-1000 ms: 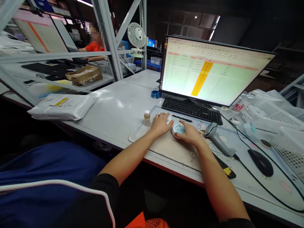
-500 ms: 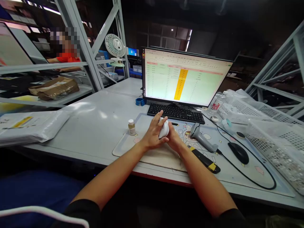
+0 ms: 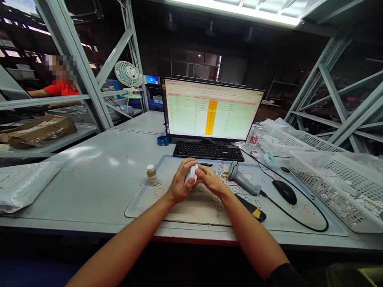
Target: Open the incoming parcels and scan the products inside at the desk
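Observation:
Above the desk mat my left hand (image 3: 179, 185) and my right hand (image 3: 212, 181) hold a small white rounded object (image 3: 191, 174) between them. The left fingers wrap over its far side, with the thumb on its near face. From the right, the other hand's fingertips press on it. What kind of thing it is I cannot make out, as the fingers hide much of it. To the left stands an upright small bottle (image 3: 152, 175) with a white cap and brownish contents. A black-and-yellow utility knife (image 3: 251, 208) lies beside my right forearm.
Behind the hands are a black keyboard (image 3: 208, 150) and a monitor (image 3: 212, 109) showing a spreadsheet. A grey barcode scanner (image 3: 243, 180), its cable and a black mouse (image 3: 285, 192) lie right, beside white plastic baskets (image 3: 338, 187). A white parcel (image 3: 26, 185) lies left.
The white object has been turned so that a different side faces me. Both hands are now closed more tightly around it. My view has tilted up and shifted.

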Demonstrator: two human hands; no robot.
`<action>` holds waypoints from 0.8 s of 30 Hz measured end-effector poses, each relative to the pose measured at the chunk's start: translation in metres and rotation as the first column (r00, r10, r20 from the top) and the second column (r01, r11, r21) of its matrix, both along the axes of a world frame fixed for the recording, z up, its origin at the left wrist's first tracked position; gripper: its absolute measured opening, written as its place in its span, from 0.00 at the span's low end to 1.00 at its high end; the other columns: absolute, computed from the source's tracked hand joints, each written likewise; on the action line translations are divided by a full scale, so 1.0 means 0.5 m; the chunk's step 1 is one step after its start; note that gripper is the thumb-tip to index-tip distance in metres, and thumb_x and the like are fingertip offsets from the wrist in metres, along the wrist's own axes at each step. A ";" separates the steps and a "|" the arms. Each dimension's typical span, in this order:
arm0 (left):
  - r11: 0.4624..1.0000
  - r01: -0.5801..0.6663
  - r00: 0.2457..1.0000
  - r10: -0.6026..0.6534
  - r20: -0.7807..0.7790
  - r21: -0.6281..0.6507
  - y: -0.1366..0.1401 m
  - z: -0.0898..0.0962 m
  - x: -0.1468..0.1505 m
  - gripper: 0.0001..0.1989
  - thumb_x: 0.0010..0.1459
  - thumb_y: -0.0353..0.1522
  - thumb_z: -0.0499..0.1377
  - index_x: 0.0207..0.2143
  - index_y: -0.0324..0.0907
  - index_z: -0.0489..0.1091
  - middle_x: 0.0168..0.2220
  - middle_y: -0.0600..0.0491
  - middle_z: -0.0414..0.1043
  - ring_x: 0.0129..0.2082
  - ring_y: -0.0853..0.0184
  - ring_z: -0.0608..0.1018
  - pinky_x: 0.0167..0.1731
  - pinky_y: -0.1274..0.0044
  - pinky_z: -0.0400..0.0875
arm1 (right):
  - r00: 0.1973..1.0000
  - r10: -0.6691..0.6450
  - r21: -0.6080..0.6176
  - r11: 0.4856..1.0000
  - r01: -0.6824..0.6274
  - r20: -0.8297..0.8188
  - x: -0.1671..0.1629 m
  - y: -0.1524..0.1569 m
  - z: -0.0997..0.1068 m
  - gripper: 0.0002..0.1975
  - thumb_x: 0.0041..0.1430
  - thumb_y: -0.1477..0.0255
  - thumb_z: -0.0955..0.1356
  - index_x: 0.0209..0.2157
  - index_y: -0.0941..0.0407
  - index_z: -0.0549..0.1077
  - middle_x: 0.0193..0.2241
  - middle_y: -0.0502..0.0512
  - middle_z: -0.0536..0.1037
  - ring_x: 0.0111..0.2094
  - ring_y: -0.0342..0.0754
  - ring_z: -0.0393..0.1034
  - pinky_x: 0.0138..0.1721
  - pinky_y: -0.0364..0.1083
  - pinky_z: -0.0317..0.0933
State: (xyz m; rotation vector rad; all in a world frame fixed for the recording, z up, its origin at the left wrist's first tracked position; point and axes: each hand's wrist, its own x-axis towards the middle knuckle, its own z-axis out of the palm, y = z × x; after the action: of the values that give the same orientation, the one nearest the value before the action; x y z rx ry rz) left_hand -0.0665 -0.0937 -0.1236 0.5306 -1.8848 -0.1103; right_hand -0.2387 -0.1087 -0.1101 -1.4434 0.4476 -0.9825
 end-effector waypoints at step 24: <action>0.830 0.299 0.805 0.044 -0.591 0.470 -0.023 -0.012 -0.019 0.28 0.71 0.56 0.51 0.59 0.46 0.68 0.58 0.46 0.72 0.56 0.56 0.77 0.56 0.64 0.74 | 0.944 -0.299 -0.595 0.787 0.161 -0.140 0.016 0.032 0.004 0.40 0.60 0.57 0.76 0.68 0.47 0.61 0.73 0.63 0.53 0.74 0.59 0.48 0.70 0.62 0.56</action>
State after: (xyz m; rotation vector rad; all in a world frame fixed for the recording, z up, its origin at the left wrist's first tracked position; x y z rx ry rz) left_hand -0.0757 -0.1053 -0.1297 0.6528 -1.2517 -0.8426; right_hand -0.2309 -0.0929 -0.1083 -2.1091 0.5302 -1.2214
